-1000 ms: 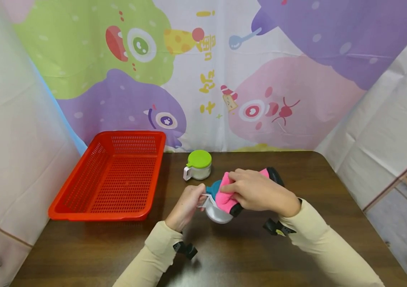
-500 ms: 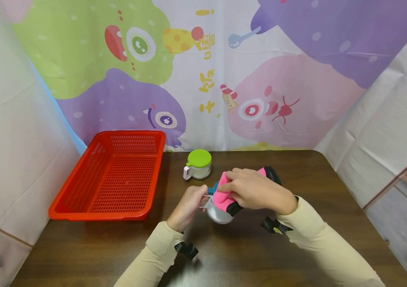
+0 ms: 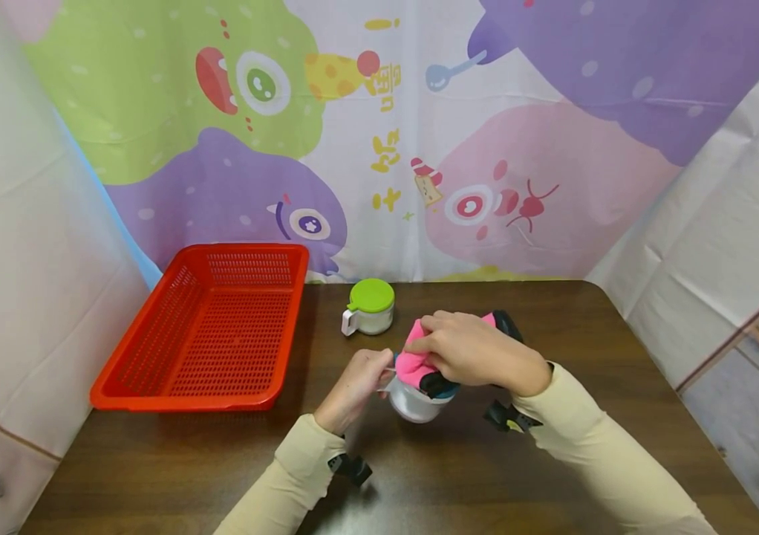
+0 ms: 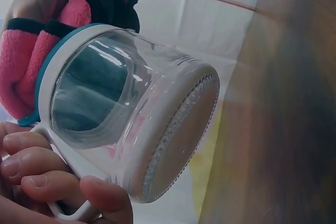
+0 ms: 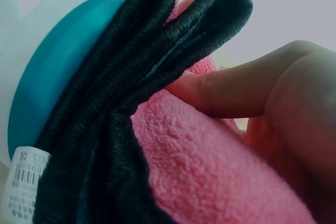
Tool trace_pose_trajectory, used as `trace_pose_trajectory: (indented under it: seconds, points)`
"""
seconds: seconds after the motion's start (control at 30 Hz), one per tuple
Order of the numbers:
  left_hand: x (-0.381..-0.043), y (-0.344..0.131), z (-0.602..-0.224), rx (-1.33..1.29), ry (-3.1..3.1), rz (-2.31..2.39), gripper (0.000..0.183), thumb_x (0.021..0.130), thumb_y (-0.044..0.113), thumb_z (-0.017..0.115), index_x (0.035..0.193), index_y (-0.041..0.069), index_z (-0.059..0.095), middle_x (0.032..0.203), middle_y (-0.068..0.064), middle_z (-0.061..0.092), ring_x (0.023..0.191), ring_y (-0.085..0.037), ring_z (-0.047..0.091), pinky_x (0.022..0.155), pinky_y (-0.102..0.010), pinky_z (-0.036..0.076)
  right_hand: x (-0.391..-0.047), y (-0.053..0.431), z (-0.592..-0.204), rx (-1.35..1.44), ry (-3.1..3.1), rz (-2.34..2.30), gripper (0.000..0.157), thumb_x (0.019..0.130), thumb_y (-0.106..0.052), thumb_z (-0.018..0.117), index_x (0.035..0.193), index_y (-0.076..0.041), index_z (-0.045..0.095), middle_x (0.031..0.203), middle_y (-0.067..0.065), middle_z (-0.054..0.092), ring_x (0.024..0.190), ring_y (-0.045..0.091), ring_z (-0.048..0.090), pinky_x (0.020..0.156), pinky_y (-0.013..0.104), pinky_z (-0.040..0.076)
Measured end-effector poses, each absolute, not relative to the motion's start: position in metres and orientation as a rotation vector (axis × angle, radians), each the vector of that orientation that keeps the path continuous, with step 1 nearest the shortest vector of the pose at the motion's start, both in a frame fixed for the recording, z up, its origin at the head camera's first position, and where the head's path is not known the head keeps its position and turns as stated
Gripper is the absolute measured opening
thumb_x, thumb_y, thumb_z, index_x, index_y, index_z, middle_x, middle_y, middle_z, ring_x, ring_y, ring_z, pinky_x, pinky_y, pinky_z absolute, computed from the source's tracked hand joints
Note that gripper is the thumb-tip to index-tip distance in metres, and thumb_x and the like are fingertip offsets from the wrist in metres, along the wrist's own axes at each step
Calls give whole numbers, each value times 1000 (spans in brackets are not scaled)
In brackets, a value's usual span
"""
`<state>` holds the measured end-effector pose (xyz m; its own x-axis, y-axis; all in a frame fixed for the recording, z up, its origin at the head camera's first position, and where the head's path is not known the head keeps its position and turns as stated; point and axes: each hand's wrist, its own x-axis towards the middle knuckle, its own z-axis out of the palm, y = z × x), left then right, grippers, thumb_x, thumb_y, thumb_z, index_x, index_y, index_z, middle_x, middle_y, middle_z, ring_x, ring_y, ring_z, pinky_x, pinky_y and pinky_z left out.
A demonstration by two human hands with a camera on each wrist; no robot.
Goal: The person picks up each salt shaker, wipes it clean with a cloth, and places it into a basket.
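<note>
1. Teal-lidded jar [image 3: 417,407], clear-walled, tilts between your hands above the middle of the brown table [image 3: 446,483].
2. Your left hand [image 3: 356,383] has its fingers curled round the jar's white handle [image 4: 67,152].
3. Your right hand [image 3: 480,353] grips a bunched, black-edged pink cloth [image 3: 413,368], which touches the teal lid [image 5: 58,72].
4. Beyond the jar, slightly left, stands a green-lidded jar [image 3: 373,306]; farther left sits a perforated red basket [image 3: 235,342].

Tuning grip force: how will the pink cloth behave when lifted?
The pink cloth is probably floppy, as it bunches under the right hand. Its fuzzy pile suggests little slipping. The black edging loops outward, so it may be slightly springier.
</note>
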<state>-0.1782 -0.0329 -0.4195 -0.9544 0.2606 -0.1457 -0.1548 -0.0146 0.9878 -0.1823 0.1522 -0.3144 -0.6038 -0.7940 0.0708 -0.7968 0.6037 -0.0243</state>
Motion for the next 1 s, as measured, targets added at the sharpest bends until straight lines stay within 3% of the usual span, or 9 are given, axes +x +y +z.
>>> trace_pose_trajectory:
  seconds: [0.53,1.0]
  points:
    - [-177,-32,-420,93,2007,2020,34,86,12,42,53,11,36,51,4,30,52,-15,32,52,-25,35,-192,156,-314,1248,-2904,77,29,84,-17,72,113,-16,73,87,2,59,80,15,54,71,27,50]
    - [-176,-32,-419,123,1981,2070,32,86,11,41,55,10,35,52,4,30,55,-17,33,53,-26,36,-198,164,-312,1151,-2981,93,31,87,-17,68,118,-17,71,90,3,61,83,16,56,70,29,51]
